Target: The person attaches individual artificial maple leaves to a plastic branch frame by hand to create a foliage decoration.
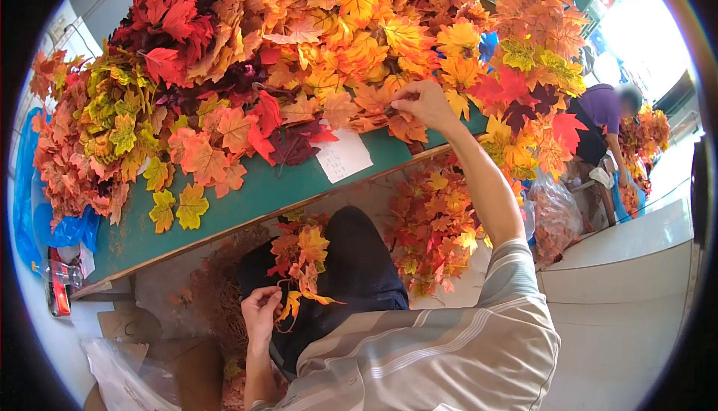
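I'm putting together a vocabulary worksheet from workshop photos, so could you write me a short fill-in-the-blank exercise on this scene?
1. The person's right hand is up at the artificial leaves heaped on the green ____.
2. The leafy strand over the dark trousers is at the person's ____.
3. The slip of paper near the heap is ____.
4. In the background, another person wears a ____ top.

Missing words: table; left hand; white; purple.

White paper [345,158] lies on the green table [262,191], blue plastic [76,227] farther left.
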A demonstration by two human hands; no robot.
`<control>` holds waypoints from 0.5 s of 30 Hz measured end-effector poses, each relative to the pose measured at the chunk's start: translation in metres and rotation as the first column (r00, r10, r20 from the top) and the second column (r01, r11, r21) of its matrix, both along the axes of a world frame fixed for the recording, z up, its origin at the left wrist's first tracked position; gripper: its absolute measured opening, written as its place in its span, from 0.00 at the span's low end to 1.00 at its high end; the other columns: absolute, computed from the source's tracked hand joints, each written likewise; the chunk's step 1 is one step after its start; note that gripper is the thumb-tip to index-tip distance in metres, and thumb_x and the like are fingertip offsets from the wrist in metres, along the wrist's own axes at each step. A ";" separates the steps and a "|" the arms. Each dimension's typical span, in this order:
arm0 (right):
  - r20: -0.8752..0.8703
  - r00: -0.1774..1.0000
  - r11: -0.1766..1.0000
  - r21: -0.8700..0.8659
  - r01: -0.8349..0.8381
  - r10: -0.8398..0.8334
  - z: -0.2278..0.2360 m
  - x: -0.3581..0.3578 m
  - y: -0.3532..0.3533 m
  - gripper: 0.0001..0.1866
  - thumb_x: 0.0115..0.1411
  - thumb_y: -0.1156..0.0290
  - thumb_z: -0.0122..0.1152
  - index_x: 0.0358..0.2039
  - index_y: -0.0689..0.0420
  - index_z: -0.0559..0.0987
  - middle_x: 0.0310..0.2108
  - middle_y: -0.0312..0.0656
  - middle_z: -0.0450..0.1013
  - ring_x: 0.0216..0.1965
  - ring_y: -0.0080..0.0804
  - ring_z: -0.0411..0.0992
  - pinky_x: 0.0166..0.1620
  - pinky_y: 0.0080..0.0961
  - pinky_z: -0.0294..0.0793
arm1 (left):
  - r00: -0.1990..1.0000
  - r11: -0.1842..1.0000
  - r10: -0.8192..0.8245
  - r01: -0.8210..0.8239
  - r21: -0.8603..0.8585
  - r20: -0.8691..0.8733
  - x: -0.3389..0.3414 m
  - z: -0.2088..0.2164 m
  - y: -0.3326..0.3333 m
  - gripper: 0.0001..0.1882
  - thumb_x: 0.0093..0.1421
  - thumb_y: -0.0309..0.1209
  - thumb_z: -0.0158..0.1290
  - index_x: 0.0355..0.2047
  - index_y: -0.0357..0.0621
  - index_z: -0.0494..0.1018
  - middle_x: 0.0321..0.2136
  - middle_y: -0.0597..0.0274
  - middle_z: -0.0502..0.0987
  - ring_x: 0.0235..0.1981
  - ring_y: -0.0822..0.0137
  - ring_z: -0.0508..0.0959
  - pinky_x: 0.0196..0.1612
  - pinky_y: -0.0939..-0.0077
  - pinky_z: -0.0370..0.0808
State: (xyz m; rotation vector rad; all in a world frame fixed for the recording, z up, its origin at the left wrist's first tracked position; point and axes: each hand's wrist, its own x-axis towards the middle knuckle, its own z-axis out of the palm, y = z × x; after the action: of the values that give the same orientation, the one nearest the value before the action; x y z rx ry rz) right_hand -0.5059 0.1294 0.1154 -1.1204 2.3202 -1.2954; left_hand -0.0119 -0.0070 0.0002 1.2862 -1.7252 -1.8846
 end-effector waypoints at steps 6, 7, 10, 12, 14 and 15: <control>0.080 0.996 0.997 -0.068 -0.026 0.031 0.011 -0.004 -0.002 0.05 0.53 0.75 0.63 0.26 0.64 0.80 0.16 0.35 0.74 0.17 0.18 0.69 0.21 0.17 0.64 | 0.999 0.999 0.024 -0.022 0.039 -0.047 0.002 -0.001 0.000 0.06 0.56 0.22 0.57 0.34 0.34 0.77 0.21 0.66 0.76 0.19 0.79 0.72 0.23 0.86 0.68; 0.095 0.995 0.997 -0.077 -0.030 0.037 0.012 -0.006 -0.002 0.05 0.53 0.75 0.62 0.26 0.63 0.81 0.17 0.35 0.74 0.16 0.19 0.69 0.21 0.18 0.65 | 0.999 0.999 0.024 -0.022 0.039 -0.048 0.002 -0.001 0.000 0.06 0.56 0.22 0.57 0.34 0.34 0.77 0.21 0.66 0.76 0.19 0.79 0.72 0.23 0.86 0.68; 0.198 0.980 0.999 -0.051 -0.004 0.014 0.019 -0.011 0.001 0.07 0.53 0.73 0.63 0.30 0.64 0.80 0.21 0.36 0.76 0.21 0.21 0.72 0.25 0.18 0.68 | 0.998 0.999 0.014 -0.012 0.044 -0.056 0.001 0.000 0.000 0.06 0.56 0.21 0.57 0.35 0.34 0.77 0.21 0.66 0.76 0.19 0.79 0.72 0.23 0.86 0.68; 0.041 0.997 0.994 -0.093 0.065 -0.061 0.015 -0.021 0.007 0.09 0.52 0.71 0.64 0.32 0.63 0.80 0.24 0.37 0.76 0.25 0.22 0.73 0.29 0.20 0.70 | 0.998 0.999 0.021 -0.018 0.051 -0.055 0.001 0.000 0.001 0.06 0.57 0.23 0.57 0.34 0.36 0.78 0.20 0.67 0.75 0.19 0.78 0.72 0.23 0.84 0.68; -0.113 0.984 0.982 -0.146 0.122 -0.139 0.014 -0.031 0.018 0.12 0.52 0.69 0.64 0.34 0.63 0.80 0.27 0.38 0.77 0.29 0.23 0.75 0.32 0.22 0.72 | 0.998 0.998 0.024 -0.020 0.059 -0.065 0.001 -0.003 0.001 0.06 0.56 0.23 0.57 0.34 0.36 0.78 0.20 0.67 0.75 0.19 0.78 0.72 0.23 0.84 0.68; -0.121 0.989 0.995 -0.058 0.077 -0.083 0.019 -0.028 0.023 0.13 0.52 0.68 0.64 0.35 0.62 0.80 0.29 0.38 0.77 0.32 0.25 0.74 0.35 0.23 0.72 | 0.997 0.998 0.028 -0.024 0.066 -0.068 0.002 -0.004 0.001 0.06 0.56 0.23 0.57 0.34 0.36 0.78 0.21 0.67 0.75 0.19 0.78 0.72 0.23 0.84 0.68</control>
State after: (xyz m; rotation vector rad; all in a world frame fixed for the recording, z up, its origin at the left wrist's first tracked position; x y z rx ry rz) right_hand -0.5337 0.1520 0.1340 -1.1664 2.4567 -1.3592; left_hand -0.0095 -0.0064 -0.0041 1.2452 -1.6183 -1.9614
